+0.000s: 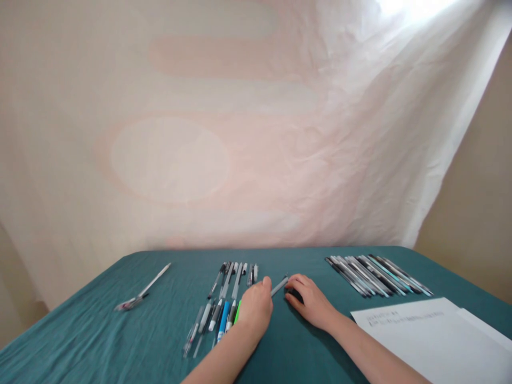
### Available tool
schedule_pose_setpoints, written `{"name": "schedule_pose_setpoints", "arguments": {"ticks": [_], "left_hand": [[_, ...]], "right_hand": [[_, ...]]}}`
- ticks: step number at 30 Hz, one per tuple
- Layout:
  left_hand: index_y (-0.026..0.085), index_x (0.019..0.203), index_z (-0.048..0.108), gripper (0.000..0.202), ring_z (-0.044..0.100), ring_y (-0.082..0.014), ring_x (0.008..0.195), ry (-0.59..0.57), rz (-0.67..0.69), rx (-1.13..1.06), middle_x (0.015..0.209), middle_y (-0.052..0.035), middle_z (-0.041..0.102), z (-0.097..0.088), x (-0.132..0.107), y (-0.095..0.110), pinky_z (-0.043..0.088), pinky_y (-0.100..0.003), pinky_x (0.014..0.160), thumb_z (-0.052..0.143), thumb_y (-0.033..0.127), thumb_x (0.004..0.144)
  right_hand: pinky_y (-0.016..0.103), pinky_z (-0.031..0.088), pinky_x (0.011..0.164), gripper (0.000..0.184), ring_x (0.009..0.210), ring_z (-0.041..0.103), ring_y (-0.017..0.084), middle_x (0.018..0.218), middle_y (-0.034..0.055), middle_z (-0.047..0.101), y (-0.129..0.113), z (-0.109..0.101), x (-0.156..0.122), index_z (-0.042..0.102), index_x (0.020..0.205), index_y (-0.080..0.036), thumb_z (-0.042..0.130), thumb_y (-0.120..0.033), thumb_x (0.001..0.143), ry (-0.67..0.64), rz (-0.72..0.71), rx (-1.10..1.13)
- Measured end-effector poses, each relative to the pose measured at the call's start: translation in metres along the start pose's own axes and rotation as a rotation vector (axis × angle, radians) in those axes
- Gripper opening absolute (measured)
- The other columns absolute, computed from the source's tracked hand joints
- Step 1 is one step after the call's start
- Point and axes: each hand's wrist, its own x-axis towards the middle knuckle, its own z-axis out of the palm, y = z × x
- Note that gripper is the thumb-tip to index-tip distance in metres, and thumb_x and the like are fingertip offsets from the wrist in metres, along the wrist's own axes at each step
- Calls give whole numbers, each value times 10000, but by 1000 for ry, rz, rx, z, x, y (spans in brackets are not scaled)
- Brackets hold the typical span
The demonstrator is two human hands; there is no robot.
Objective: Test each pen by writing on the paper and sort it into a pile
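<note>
My left hand [256, 309] is closed in a pinch on a grey pen [279, 286] that points up and to the right over the teal tablecloth. My right hand [310, 300] rests just to the right of it, fingers curled over a small dark thing [294, 293] that I cannot make out, close to the pen's far end. A loose group of several pens [224, 298] lies directly left of and partly under my left hand.
A neat row of several pens [378, 274] lies at the back right. White paper sheets [432, 336] with a line of print cover the near right. A single pen [146, 290] lies at the left. The teal-covered table [100, 341] ends before a pale draped sheet.
</note>
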Motion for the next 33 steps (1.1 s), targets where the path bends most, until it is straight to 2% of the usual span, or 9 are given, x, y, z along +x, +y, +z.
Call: {"name": "schedule_pose_setpoints", "arguments": {"ticks": [3, 6, 12, 17, 23, 26, 30, 33], "left_hand": [[147, 1015, 519, 277, 569, -213, 923, 32, 23, 63, 967, -101, 587, 6, -2, 7, 423, -329, 802, 349, 17, 838], [124, 979, 552, 261, 553, -231, 940, 31, 37, 110, 991, -129, 559, 11, -3, 11, 430, -356, 807, 346, 28, 850], [125, 961, 572, 286, 585, -225, 884, 3, 15, 116, 944, -130, 577, 9, 1, 11, 474, -322, 721, 338, 14, 841], [133, 926, 599, 260, 599, -210, 869, -1, 1, 11, 926, -115, 603, 5, 3, 4, 458, -306, 758, 373, 45, 832], [168, 876, 650, 222, 604, -204, 852, 44, -35, -273, 892, -93, 635, 1, 5, -9, 425, -303, 800, 434, 152, 831], [177, 888, 670, 212, 596, -203, 862, 76, -54, -487, 890, -76, 658, 1, 6, -11, 420, -285, 807, 474, 178, 806], [135, 955, 673, 267, 609, -188, 789, 75, -67, -825, 847, -71, 686, 7, 9, -5, 462, -245, 708, 485, 253, 805], [72, 977, 667, 333, 606, -166, 666, 60, -76, -1070, 774, -79, 686, 15, 8, 5, 478, -237, 622, 506, 295, 789]], "right_hand": [[345, 425, 803, 152, 903, 535, 210, 963, 67, 581, 0, 0, 0, 592, 945, -212, 519, -264, 822, 6, -6, -4], [344, 426, 803, 153, 905, 535, 210, 968, 66, 582, 1, 0, 0, 596, 943, -216, 520, -274, 824, 6, -7, -7], [343, 424, 803, 155, 901, 534, 209, 967, 60, 582, 1, -1, 1, 598, 948, -224, 518, -273, 825, -1, -11, -7], [340, 422, 801, 162, 901, 532, 209, 963, 62, 584, 1, 0, 1, 596, 955, -222, 501, -277, 836, -2, -10, -8], [345, 424, 797, 175, 888, 539, 210, 958, 63, 589, 1, 1, 1, 599, 955, -220, 492, -295, 839, 0, -2, 4], [363, 408, 837, 222, 941, 529, 223, 1004, 68, 591, 2, 0, 2, 583, 1015, -219, 504, -315, 831, 95, 11, 20], [378, 382, 880, 216, 967, 529, 231, 980, 76, 615, 0, -6, 3, 610, 962, -208, 457, -321, 859, 262, 53, 95], [361, 397, 874, 240, 955, 545, 224, 949, 76, 635, -6, -10, 4, 637, 910, -203, 439, -331, 869, 258, 65, 243]]}}
